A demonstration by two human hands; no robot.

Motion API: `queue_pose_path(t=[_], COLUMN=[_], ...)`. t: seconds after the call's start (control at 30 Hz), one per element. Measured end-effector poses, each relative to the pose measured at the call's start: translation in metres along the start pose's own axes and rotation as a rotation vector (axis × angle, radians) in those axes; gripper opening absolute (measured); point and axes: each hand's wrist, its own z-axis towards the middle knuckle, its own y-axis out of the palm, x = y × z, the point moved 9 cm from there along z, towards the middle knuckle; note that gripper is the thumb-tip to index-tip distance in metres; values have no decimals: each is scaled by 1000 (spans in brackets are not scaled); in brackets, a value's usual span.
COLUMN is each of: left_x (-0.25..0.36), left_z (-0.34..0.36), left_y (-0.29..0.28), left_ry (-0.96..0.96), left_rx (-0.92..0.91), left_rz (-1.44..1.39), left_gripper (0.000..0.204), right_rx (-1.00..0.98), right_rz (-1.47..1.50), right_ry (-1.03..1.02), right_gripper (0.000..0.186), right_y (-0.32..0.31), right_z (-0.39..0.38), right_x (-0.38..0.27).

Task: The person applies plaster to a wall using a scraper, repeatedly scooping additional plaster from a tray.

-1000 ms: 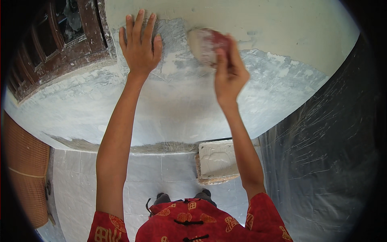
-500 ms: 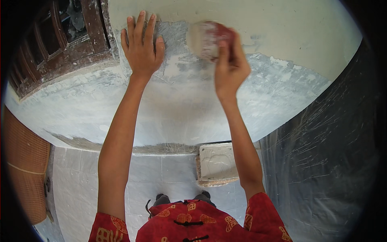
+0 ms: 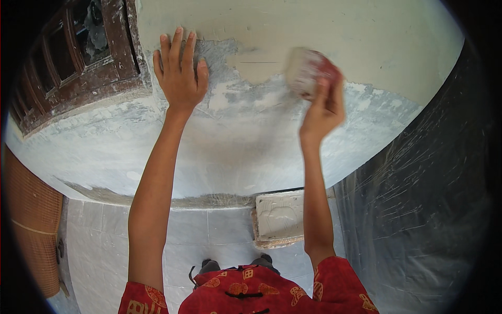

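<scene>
My left hand [image 3: 180, 76] lies flat on the wall with fingers spread, beside the edge between cream plaster [image 3: 366, 31] and mottled grey-white wall surface [image 3: 219, 131]. My right hand [image 3: 324, 110] grips a red putty spreader [image 3: 327, 68] smeared with cream putty, its blurred blade at the ragged lower edge of the cream coat, right of my left hand. A streak of fresh cream coat with a thin dark line lies just left of the spreader.
A paint-spattered wooden window [image 3: 73, 63] is at upper left. A putty-covered board [image 3: 277, 220] rests on the grey tiled floor [image 3: 104, 235] at the wall's foot. A rolled woven mat [image 3: 34, 220] stands at left; dark plastic sheeting [image 3: 408, 220] covers the right side.
My right hand has moved right and slightly down with the spreader, exposing cream putty where it was. My left hand stays on the wall; the view has shifted slightly.
</scene>
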Motion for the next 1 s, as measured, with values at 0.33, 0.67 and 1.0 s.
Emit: queue_pose_path(t=[0.33,0.67,1.0], left_x=[-1,2,3], left_z=[-3,-2,1], left_y=[1,3,1], left_ry=[-14,-1,6], left_rx=[14,17,-7], left_rz=[-16,-18,20], left_gripper=[47,48,49], right_rx=[-234,-236,-18], right_rz=[-84,-48,-50], right_ry=[21,-89,8], right_gripper=[36,34,36], right_y=[24,28,-37], right_z=[-31,-37,18], right_x=[25,6,4])
